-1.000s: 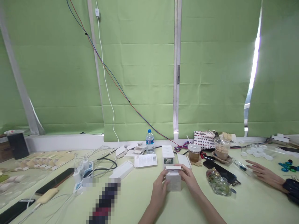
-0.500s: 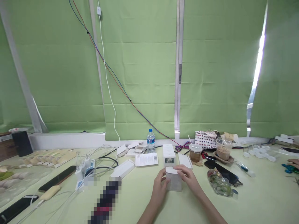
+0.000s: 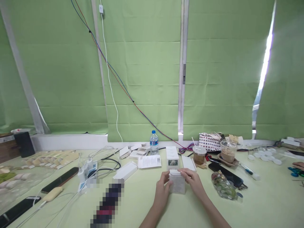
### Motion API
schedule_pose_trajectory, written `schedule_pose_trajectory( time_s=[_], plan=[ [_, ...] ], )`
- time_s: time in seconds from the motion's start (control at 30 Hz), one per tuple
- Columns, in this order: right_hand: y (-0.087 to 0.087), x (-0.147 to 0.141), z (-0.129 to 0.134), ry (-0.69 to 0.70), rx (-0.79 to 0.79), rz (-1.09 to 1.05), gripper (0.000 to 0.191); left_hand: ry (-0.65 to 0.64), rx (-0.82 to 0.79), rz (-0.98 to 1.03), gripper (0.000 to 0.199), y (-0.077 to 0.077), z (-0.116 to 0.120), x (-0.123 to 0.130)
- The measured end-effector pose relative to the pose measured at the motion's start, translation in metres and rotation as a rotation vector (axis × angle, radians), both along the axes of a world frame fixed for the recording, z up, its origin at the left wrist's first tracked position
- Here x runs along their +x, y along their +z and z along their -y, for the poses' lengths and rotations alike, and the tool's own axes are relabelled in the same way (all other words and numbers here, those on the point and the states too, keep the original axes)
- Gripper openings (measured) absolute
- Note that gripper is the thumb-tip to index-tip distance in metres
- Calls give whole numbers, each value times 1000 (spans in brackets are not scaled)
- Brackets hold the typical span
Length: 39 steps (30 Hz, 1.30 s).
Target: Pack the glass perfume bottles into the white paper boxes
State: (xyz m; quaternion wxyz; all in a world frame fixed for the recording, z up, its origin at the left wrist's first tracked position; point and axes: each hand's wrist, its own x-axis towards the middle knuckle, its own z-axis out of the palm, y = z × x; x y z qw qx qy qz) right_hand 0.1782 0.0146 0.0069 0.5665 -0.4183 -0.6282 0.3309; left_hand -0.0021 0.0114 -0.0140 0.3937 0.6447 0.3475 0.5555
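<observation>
A small whitish box [image 3: 177, 185] stands on the pale green table [image 3: 201, 212], between my two hands. My left hand [image 3: 163, 186] grips its left side, with the thumb on the near face. My right hand [image 3: 191, 179] is closed at the top right edge of the same box, its fingertips on the white top flap. Just behind the box is a white carton [image 3: 172, 156] with a small picture on its front. A flat white box [image 3: 188, 163] lies right of that carton.
Behind are a water bottle [image 3: 154, 143], white boxes [image 3: 125, 171] and a printed sheet [image 3: 149, 161]. Drink cups [image 3: 199, 155], a black phone [image 3: 225, 174] and a clear packet [image 3: 222, 186] lie right. Cables and a power strip [image 3: 87, 172] are left. Another person's hand [image 3: 299, 165] shows far right.
The top flap of the box looks slightly more raised under my right fingertips. Both hands stay around the box, and the whole view has shifted slightly.
</observation>
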Motion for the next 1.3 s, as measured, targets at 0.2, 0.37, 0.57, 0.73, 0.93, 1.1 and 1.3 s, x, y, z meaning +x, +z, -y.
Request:
schedule_pose_trajectory(
  time_s=[0.2, 0.37, 0.57, 0.73, 0.93, 1.1, 1.3],
  plan=[
    [0, 1, 1, 8, 56, 41, 40, -12, 20, -3, 28, 3, 3, 1],
    [1, 3, 1, 23, 61, 47, 40, -52, 31, 52, 27, 2, 3, 2],
    [2, 4, 2, 39, 66, 66, 41, -57, -41, 183, 37, 5, 5, 6],
    [1, 5, 0, 49, 70, 77, 43, 36, -120, 263, 30, 15, 3, 10],
    [1, 5, 0, 53, 66, 63, 42, 68, -123, 230, 28, 17, -6, 9],
    [-1, 6, -1, 53, 77, 80, 41, 46, -158, 251, 29, 14, -10, 8],
    [-2, 8, -3, 82, 67, 103, 40, 20, -172, 256, 29, 22, -7, 5]
  ],
)
